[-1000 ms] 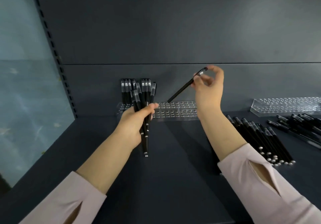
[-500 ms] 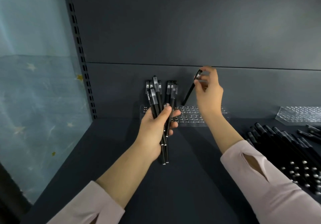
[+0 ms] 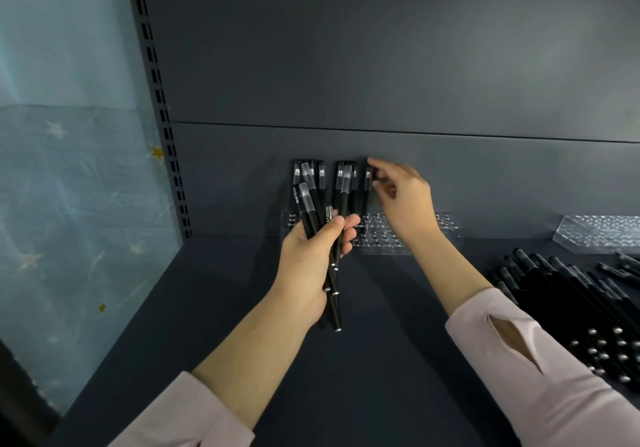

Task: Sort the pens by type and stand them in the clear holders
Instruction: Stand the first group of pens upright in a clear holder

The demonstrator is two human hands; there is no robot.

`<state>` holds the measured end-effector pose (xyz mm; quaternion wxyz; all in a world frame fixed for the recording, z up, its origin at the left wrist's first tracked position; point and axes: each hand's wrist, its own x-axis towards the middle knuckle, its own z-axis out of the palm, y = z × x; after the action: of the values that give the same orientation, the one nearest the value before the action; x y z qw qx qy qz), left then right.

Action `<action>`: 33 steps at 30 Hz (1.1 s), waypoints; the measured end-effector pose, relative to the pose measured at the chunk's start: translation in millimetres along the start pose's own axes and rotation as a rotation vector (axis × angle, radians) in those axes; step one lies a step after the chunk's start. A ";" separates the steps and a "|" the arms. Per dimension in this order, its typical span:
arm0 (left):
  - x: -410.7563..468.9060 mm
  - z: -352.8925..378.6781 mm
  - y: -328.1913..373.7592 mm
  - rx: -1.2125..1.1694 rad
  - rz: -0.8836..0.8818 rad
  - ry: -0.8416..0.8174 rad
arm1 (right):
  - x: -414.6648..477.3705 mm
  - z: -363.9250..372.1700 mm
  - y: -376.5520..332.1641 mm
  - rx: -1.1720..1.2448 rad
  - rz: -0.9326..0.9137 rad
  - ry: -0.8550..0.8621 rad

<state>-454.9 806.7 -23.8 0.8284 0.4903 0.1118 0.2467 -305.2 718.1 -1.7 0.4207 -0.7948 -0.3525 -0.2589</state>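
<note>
From my remote seat I read this as the middle of the standing step. My right hand point(image 3: 405, 204) is up at the frosted cap of a single slim black pen point(image 3: 367, 186), which stands about upright with its lower end down among the holes of the clear plastic holder drilled in rows point(image 3: 388, 238), at the back of the dark grey shelf point(image 3: 398, 342). The fingertips are at the cap, but they are blurred, so I cannot tell whether they pinch it or only touch it.

My left hand point(image 3: 308, 263) grips a loose bundle of black pens with frosted translucent caps point(image 3: 309, 209). It holds them caps up, just in front of the holder's left end. Behind the bundle, several matching standing pens point(image 3: 321, 178) fill the holder's left part, and the single pen stands just to their right. The rest of that holder looks free.

On the right, a heap of black pens point(image 3: 568, 301) lies flat on the shelf. Near it is a second clear holder point(image 3: 602, 235), which looks unfilled from here. I judge the sorting far from finished.

The next move, I think, calls for the single pen to sit fully in its hole and stay up unaided. Then I would draw one pen from the bundle and line its tip up with the neighbouring hole, without knocking the row.
</note>
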 end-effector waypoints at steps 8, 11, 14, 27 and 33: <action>-2.2 0.6 -0.9 0.036 -0.029 -0.017 | -10.4 -14.5 -34.4 0.376 0.165 -0.071; -2.7 1.2 -2.2 0.095 -0.007 -0.027 | -13.9 -15.7 -45.8 0.520 0.265 -0.159; -2.6 0.6 -2.5 0.114 -0.017 -0.038 | -12.8 -18.3 -49.3 0.666 0.351 -0.138; 4.2 -1.4 -12.6 0.187 -0.069 0.036 | -10.0 -29.8 -8.3 0.380 0.139 0.370; 0.3 -3.1 -9.7 0.083 -0.041 -0.022 | -9.6 -21.8 -4.0 0.283 0.090 0.301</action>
<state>-453.0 805.3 -33.7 0.8135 0.5243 0.1232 0.2194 -316.7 697.9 4.7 0.5873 -0.6950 -0.2829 -0.3034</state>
